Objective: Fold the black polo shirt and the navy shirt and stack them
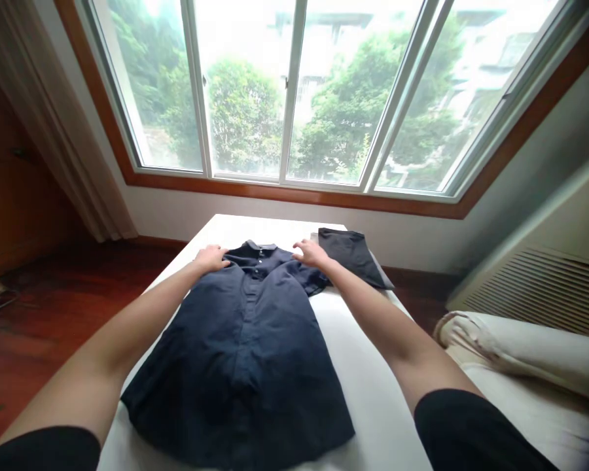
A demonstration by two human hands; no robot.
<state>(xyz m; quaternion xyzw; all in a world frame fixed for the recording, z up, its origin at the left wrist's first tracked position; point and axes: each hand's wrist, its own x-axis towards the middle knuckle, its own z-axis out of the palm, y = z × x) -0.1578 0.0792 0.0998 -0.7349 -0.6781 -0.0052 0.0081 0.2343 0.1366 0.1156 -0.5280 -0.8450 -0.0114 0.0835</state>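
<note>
A dark navy short-sleeved shirt (245, 340) lies spread front side up, its collar (261, 246) toward the window and its hem toward me. Buttons run down from the neck. My left hand (212, 258) is at the shirt's left shoulder, thumb and fingers apart at the cloth. At the opposite shoulder is my right hand (312, 252), with thumb and forefinger spread above the fabric. The sleeve near my right hand shows beside my wrist; the other sleeve is mostly hidden by my left hand and forearm.
The shirt rests on a white table (373, 379). Folded dark and grey clothes (351, 255) lie at its far right corner. A rolled cream bundle (525, 347) is at the right, near a vented unit (544, 281). A wide window (289, 186) and curtain (73, 131) stand beyond.
</note>
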